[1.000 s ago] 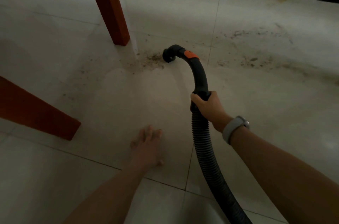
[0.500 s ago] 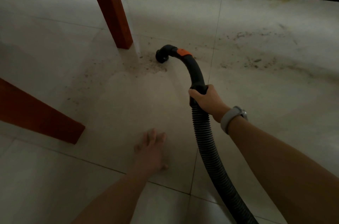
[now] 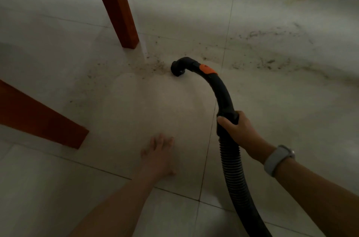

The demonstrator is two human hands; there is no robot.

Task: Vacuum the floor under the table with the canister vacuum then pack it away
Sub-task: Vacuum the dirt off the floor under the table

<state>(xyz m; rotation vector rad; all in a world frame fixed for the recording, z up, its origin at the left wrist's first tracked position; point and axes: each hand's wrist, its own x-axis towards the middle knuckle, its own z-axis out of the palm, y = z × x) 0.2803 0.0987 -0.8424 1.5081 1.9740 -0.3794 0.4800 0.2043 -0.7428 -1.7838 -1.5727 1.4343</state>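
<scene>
Right hand (image 3: 240,133) fingers (image 3: 223,121) wrapped round vacuum hose handle (image 3: 223,93); left hand (image 3: 158,156) flat, fingers spread on floor (image 3: 291,101).

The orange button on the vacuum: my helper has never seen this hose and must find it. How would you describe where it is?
Start at the right hand gripping the black hose handle and follow its curve toward the nozzle. The orange button sits on top of the bend, the only bright patch on black plastic.
</scene>
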